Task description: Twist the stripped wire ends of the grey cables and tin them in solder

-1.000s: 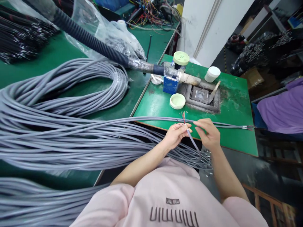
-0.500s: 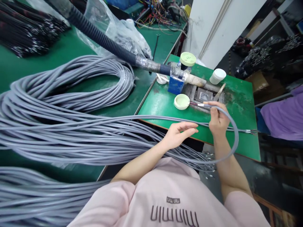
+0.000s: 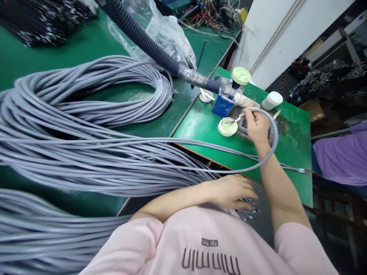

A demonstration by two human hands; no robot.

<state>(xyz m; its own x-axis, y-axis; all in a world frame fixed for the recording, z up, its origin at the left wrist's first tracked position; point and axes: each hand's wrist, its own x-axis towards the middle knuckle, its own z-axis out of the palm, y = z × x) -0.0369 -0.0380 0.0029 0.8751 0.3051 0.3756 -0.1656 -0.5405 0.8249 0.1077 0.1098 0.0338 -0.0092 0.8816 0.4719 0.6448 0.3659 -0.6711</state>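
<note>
Centre-right: my right hand [image 3: 259, 126] pinches grey cable [image 3: 275, 134], wires [image 3: 230, 122] over pale dish [image 3: 228, 131] | lower centre: left hand [image 3: 235, 190] part-hides cable ends [image 3: 248, 215], grip unreadable

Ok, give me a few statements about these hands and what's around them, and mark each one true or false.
1. The right hand holds a grey cable near its wired end. True.
2. The left hand grips that same end. False: it is lower in the view, by the ends of the bundled cables.
3. The thin wires of the held cable are in or just above the pale green dish. True.
4. A white tub and a blue box are on the green bench. True.
5. In the view, the white tub is left of the blue box. False: it is to the right.
</note>
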